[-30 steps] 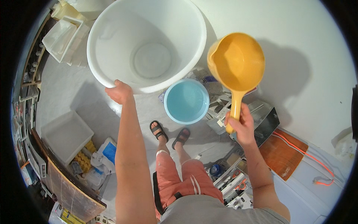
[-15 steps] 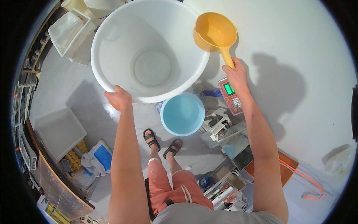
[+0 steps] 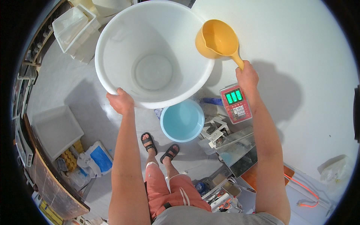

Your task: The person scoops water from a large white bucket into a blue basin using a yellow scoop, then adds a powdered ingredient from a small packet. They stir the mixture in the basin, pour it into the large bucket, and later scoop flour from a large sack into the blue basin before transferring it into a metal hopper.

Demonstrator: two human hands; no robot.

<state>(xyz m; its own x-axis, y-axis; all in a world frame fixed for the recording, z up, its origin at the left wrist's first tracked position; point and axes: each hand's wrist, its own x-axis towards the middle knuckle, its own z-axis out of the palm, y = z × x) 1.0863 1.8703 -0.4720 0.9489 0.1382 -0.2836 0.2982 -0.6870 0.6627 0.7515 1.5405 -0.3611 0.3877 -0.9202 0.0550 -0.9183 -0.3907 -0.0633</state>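
Observation:
At the near left rim of a big white round tub, my left hand is closed with its fingers over the edge. Only a faint wet-looking sheen shows on the tub's bottom. My right hand grips the handle of a yellow water dipper, its bowl overlapping the tub's right rim. I cannot tell whether the dipper holds any water. Below the tub's near edge, partly covered by it, is a light blue basin. A red scale panel with a lit green display sits just below my right hand.
On the left are a white tray, stacked white bins and a curved wooden counter. Metal equipment and a box of tools stand right of my legs. An orange cord lies lower right.
The dipper has shifted slightly right and down and turned, showing more of its outer wall. More of the scale panel shows beside my right hand. My left hand keeps its hold on the tub.

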